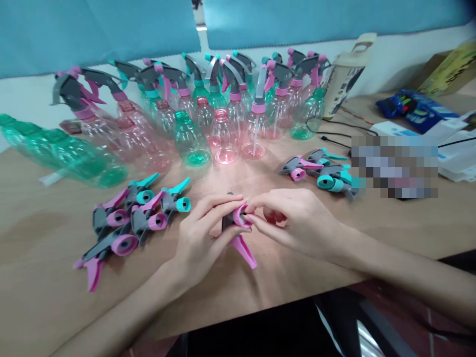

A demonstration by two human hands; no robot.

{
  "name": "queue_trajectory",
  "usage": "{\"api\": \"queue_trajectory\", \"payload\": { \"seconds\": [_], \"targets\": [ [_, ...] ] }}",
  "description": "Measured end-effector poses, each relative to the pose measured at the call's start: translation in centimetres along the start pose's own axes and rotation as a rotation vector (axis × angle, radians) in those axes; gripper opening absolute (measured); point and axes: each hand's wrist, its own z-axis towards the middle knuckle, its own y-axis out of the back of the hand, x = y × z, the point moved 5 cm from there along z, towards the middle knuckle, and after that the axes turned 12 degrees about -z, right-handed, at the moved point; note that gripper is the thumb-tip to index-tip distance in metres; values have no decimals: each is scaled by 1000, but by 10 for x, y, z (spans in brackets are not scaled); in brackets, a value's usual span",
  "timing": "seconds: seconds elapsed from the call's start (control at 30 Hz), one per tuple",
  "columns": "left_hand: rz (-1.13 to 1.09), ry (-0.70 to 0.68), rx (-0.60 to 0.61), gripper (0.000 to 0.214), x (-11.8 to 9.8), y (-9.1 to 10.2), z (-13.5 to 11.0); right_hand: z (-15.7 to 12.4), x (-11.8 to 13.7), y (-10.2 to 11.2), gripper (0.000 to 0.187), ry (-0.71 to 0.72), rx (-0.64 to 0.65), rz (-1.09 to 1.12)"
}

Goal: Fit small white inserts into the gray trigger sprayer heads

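Wooden counter (44, 307) carries rows of pink and green spray bottles (223, 134) at the back, loose trigger heads (130, 223) left. Both hands mid-counter: left hand (203, 238) and right hand (293, 218), fingers pinching one grey-pink trigger sprayer head (240, 228).

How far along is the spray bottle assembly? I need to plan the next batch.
Done: many bottles at the back already wear trigger heads. In hand: the left hand and right hand hold one pink-and-grey trigger head, fingers at its collar. Left: two uncapped bottles, loose heads in a left pile and a right pile, and green bottles lying down.
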Motion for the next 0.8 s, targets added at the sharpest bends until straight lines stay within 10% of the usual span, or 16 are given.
{"api": "queue_trajectory", "payload": {
  "seconds": [0.8],
  "targets": [
    [-46,-98,29,26,-52,-24,15,-48,-1,44,8,-42,-131,88]
  ]
}}
